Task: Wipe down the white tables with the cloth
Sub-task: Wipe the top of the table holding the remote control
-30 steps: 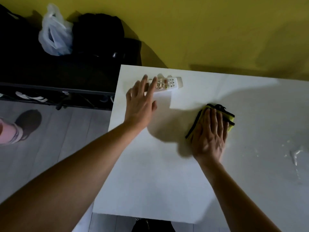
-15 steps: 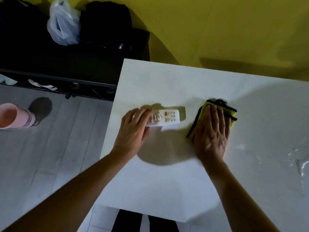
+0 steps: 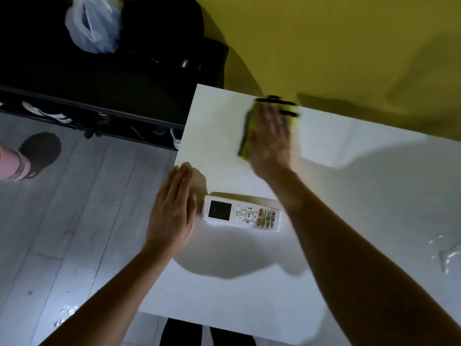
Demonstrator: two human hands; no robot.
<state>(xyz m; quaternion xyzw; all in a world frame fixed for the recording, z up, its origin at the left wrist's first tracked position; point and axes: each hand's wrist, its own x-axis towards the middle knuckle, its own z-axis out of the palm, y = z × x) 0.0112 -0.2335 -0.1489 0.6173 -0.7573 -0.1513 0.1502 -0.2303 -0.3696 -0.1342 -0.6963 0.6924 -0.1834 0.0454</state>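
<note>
The white table point(image 3: 249, 283) fills the right and centre of the view. My right hand point(image 3: 270, 139) lies flat on a yellow-green cloth with black trim point(image 3: 245, 132), pressing it onto the table's far edge close to the yellow wall; the hand and cloth are blurred. A white remote control point(image 3: 242, 216) lies flat near the table's left edge, screen to the left. My left hand point(image 3: 173, 211) is flat with fingers together over that left edge, just beside the remote's screen end, holding nothing.
A puddle of liquid point(image 3: 446, 258) shines on the table at the far right. A black shoe rack point(image 3: 99, 96) with a white plastic bag point(image 3: 93, 27) on it stands left of the table. A pink container point(image 3: 12, 164) sits on the grey floor.
My right hand has slid the cloth from the table's middle up to the far edge by the wall. My left hand has let go of the remote, which now lies nearer me.
</note>
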